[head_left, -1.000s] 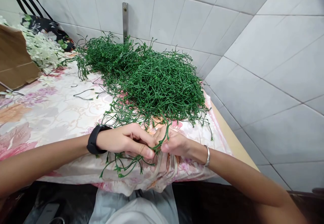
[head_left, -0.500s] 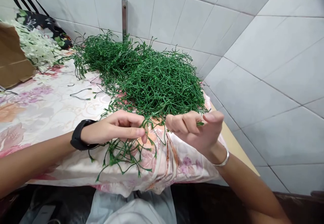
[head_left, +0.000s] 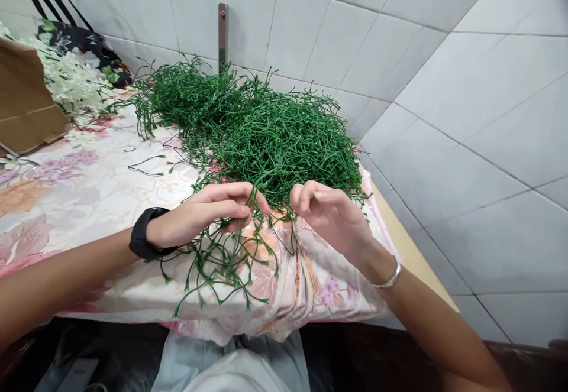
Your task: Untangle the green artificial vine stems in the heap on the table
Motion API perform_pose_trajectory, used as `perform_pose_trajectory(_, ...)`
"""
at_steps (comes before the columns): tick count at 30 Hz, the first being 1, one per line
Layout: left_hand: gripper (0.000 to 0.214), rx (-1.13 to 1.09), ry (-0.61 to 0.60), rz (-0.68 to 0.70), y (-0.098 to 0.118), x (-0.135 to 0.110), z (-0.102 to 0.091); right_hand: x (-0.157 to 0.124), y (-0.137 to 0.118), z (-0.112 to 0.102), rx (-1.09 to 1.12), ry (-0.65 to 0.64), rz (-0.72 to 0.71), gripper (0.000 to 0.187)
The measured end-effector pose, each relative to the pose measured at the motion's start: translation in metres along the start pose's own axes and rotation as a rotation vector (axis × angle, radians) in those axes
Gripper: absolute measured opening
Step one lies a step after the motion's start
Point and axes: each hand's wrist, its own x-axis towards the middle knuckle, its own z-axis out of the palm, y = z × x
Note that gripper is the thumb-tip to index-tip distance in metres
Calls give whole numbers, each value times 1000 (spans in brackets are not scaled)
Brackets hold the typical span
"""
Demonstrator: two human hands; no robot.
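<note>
My left hand [head_left: 222, 206], with a black band at the wrist, holds a green artificial flower stem [head_left: 252, 197] between thumb and fingers. Below it, a loose bunch of green stems [head_left: 226, 265] hangs over the table's front edge. To the right, my right hand [head_left: 331, 211] is raised with its fingers curled in and thumb close to them. A speck of green shows by its fingertips; whether it is held I cannot tell. Just beyond both hands lies a large tangled heap of green stems [head_left: 288, 138].
A flowered cloth [head_left: 106, 203] covers the table. At the left are a brown cardboard piece [head_left: 29, 96], white artificial flowers [head_left: 77, 84] and a black floral bag [head_left: 95, 55]. A metal bracket [head_left: 223, 34] stands against the tiled wall [head_left: 355, 37] behind.
My left hand has lifted slightly and its fingers have stretched forward around the stem. My right hand has turned, its thumb coming down toward the curled fingers.
</note>
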Motion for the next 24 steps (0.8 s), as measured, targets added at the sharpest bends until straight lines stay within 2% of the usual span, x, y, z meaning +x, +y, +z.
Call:
perform_pose_trajectory(3, 26, -2, 46, 31, -1, 2, 1, 1, 6, 0, -132, 59, -13, 15)
perform_pose_trajectory(7, 38, -39, 27, 43, -1, 3, 2, 0, 11, 1, -438, 108, -76, 13)
perform_pose_trajectory(11, 48, -58, -19, 48, -2, 3, 3, 0, 15, 2, -811, 191, -233, 15)
perform_pose_trajectory(13, 50, -42, -23, 67, -3, 3, 3, 0, 17, 1, -919, 222, -311, 17)
perform_pose_trajectory(17, 50, 5, -24, 102, -6, 4, 5, -1, 17, 2, -920, 233, -375, 19)
perform_pose_trajectory(24, 49, 278, -26, 161, -10, 3, 9, -7, 16, 11, -865, 6, -378, 15)
